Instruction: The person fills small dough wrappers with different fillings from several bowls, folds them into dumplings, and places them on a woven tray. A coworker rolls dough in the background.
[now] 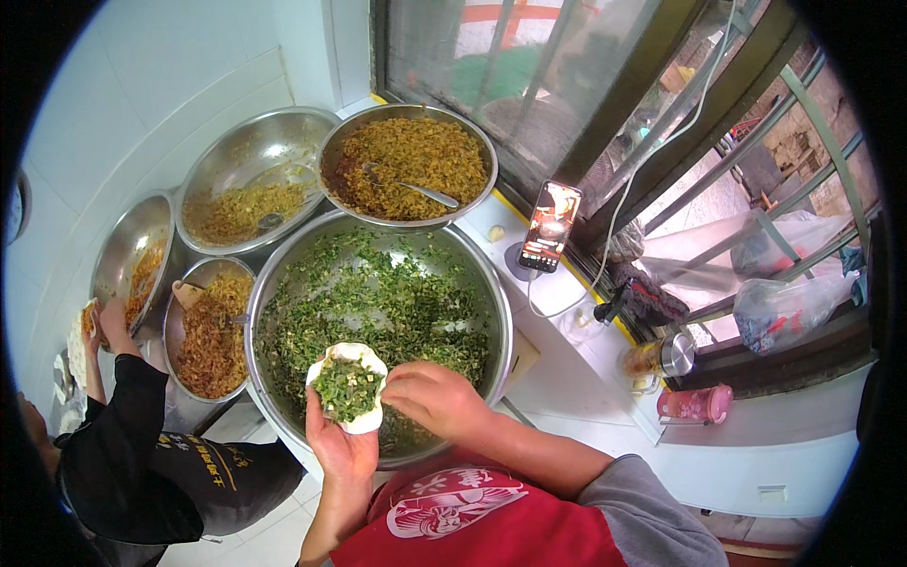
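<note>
A round white dough wrapper (pixel 373 419) heaped with chopped green filling (pixel 347 388) rests on my left hand (pixel 340 441), whose thumb lies along its left edge. The fingertips of my right hand (pixel 429 397) pinch the wrapper's right edge. Both hands are over the near part of a large steel bowl (pixel 504 312), which holds more of the same green filling (pixel 382 305) with pale bits in it. The wrapper is cupped and uncovered at the top.
Behind stand steel bowls of brown filling (pixel 418 159) and yellowish filling (pixel 248 205); a smaller bowl (pixel 170 347) is at left. A co-worker in black (pixel 134 432) holds a filled wrapper there. On the sill are a phone (pixel 551 225) with a cable, a jar (pixel 659 356) and a pink cup (pixel 694 405).
</note>
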`<state>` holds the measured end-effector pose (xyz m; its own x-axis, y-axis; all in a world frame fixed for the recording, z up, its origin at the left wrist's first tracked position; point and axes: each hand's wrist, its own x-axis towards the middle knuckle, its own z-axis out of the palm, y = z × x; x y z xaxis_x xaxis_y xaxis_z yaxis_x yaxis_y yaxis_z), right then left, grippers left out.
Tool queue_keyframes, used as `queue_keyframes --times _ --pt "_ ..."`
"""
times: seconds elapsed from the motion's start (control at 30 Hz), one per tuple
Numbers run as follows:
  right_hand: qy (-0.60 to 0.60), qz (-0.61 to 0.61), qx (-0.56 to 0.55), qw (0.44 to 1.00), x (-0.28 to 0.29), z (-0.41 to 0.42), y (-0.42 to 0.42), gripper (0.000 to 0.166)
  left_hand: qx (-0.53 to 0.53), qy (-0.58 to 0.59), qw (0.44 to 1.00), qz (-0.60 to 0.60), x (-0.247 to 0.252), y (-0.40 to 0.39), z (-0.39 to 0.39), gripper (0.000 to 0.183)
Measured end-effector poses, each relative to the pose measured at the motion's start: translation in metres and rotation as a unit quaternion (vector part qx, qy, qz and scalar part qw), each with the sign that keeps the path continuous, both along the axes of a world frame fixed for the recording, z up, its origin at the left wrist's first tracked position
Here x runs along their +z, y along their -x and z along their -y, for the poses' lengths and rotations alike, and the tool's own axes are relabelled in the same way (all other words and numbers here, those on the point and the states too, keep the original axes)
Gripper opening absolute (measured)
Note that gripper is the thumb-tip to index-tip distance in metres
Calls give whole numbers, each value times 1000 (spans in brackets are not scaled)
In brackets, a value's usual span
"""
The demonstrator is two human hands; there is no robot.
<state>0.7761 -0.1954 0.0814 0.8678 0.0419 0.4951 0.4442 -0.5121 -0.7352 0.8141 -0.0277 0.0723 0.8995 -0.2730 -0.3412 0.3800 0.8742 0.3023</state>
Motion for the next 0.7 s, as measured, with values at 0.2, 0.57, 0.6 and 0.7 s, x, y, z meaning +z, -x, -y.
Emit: queue_keyframes --times 0.2,0.57,0.6,0.7 --pt "-462 -375 -15 804 -12 -16 2 19 -24 -10 1000 5 -5 5 -4 47" --pt "-494 -444 26 747 -18 -7 7 19 -77 -113 990 28 -16 15 -15 46" --pt "-447 -399 -7 800 -20 -10 8 19 -86 -122 988 35 -17 16 -16 46" --pt "-383 -315 -64 866 -26 -16 10 20 -62 -135 989 15 -9 15 -9 46"
